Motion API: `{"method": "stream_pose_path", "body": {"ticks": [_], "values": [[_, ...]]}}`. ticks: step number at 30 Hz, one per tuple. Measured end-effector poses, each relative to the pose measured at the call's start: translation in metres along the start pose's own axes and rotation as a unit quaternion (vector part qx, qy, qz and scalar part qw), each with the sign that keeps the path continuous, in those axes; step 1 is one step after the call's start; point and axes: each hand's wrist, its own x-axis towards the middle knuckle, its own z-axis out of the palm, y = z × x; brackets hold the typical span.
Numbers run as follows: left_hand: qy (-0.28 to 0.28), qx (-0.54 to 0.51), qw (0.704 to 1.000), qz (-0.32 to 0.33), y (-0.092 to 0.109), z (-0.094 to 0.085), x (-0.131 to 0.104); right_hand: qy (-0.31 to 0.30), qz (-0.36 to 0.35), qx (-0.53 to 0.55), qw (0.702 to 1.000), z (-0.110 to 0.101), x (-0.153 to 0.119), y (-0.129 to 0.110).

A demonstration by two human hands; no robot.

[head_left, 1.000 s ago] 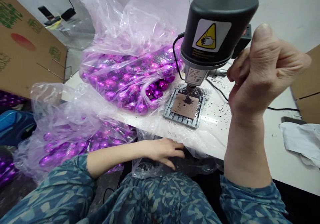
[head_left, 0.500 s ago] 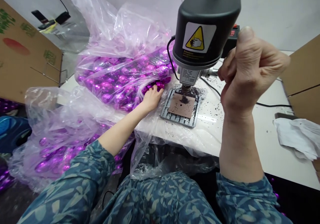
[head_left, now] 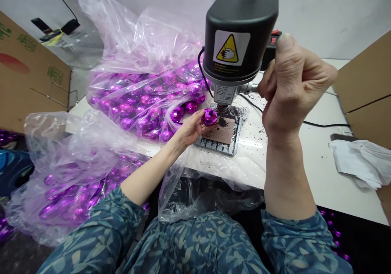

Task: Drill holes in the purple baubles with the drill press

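My left hand [head_left: 190,128] holds a faceted purple bauble [head_left: 209,116] at the left edge of the drill press base plate [head_left: 218,137], just below the chuck [head_left: 222,104]. A black drill press head [head_left: 240,37] with a yellow warning label stands above it. Raised to the right of that head, my right hand [head_left: 291,90] is closed around the metal feed handle [head_left: 252,88]. Dark swarf lies scattered over the plate and the white table [head_left: 305,172].
A clear plastic bag full of purple baubles [head_left: 143,98] lies on the table left of the press. A second such bag [head_left: 70,172] hangs below the table edge. Cardboard boxes stand at far left [head_left: 27,78] and right [head_left: 366,86]. White cloth [head_left: 357,162] lies at right.
My left hand went from my lap up to the bag of baubles, picked one out and brought it to the plate under the chuck. My right hand stayed on the handle.
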Motion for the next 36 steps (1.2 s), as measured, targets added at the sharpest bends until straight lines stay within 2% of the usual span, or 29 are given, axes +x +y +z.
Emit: {"method": "stream_pose_path", "body": {"ticks": [4,7,11,16,20,25,30,33,36], "values": [[0.04,0.03,0.999,0.021,-0.014,-0.008,0.006,0.005,0.003,-0.026,1.0,0.001,0.0,0.0],[0.051,0.096,0.992,0.071,-0.02,-0.011,0.008,0.0,0.014,-0.048,0.999,0.001,-0.001,-0.002],[0.043,0.155,0.979,0.123,-0.024,-0.011,0.011,0.002,0.031,-0.086,0.996,0.001,-0.001,-0.005],[0.023,0.218,0.968,0.123,-0.031,-0.012,0.017,-0.004,0.025,-0.073,0.997,0.0,-0.001,-0.003],[0.025,0.252,0.958,0.136,-0.035,-0.014,0.019,-0.01,0.031,-0.105,0.994,-0.001,-0.001,-0.002],[-0.003,0.305,0.934,0.187,-0.04,-0.012,0.019,0.009,0.024,-0.089,0.996,0.001,-0.002,-0.002],[-0.011,0.333,0.91,0.247,-0.051,-0.007,0.016,-0.002,0.031,-0.092,0.995,0.0,0.0,-0.002],[-0.028,0.308,0.914,0.261,-0.06,-0.002,0.012,0.001,0.017,-0.059,0.998,0.0,0.0,-0.003],[-0.019,0.265,0.934,0.238,-0.068,0.002,0.011,-0.001,0.013,-0.056,0.998,0.0,0.0,-0.005]]}}
